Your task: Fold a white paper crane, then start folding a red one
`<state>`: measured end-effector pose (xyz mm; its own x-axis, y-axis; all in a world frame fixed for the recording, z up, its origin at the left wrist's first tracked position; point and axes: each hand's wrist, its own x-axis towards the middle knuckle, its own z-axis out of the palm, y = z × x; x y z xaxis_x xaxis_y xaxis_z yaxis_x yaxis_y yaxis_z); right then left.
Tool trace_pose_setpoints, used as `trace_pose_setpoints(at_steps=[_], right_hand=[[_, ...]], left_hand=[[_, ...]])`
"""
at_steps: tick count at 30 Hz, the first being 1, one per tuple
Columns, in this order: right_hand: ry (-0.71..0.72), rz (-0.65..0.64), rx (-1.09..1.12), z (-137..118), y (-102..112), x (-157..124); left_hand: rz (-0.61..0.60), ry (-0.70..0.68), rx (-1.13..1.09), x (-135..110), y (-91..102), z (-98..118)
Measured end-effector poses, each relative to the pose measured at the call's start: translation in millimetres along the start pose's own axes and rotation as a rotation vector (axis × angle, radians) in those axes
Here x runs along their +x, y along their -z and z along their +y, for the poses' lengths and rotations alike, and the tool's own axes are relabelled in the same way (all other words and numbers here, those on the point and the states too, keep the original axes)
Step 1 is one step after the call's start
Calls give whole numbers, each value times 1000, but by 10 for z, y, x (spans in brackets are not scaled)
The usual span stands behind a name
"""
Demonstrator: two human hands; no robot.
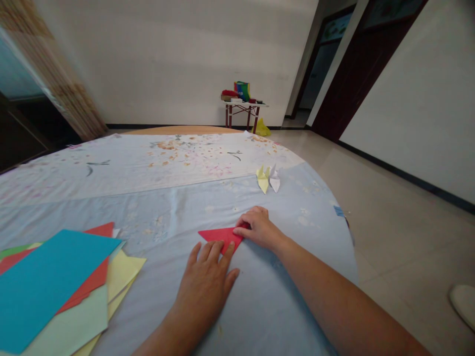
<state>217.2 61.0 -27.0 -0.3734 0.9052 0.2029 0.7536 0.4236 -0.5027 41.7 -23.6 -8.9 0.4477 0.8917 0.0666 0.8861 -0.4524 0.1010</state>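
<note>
A folded piece of red paper (218,234), roughly a triangle, lies on the light blue cloth in front of me. My left hand (208,269) rests on its near side, fingers spread and laid flat on the paper. At the paper's right end my right hand (256,227) pinches the corner between thumb and fingers, hiding that corner. Beyond the hands, a yellow folded paper figure (263,180) and a white folded paper figure (274,179) lie side by side.
A loose stack of coloured sheets, with a blue sheet (55,282) on top, lies at the left. The round table carries a floral tablecloth (178,163), with a blue clip (339,211) at its right edge. Against the wall stands a small side table (247,105) holding several items.
</note>
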Motion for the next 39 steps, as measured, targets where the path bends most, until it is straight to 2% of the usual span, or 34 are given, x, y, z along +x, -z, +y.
trace_pose_setpoints(at_steps=[8,17,22,39], right_hand=[[-4,10,-18,24,-34,2],[7,13,-31,32,-44,9],[-1,8,-28,33,-51,15],[-12,31,-39,11,-57,1]], left_hand=[[-1,-4,-20,20,11,5],[82,-135,-205,-3,-15,-332],[6,-172,-115,-2,31,-255],[-89,-175,47,-71,17,-151]])
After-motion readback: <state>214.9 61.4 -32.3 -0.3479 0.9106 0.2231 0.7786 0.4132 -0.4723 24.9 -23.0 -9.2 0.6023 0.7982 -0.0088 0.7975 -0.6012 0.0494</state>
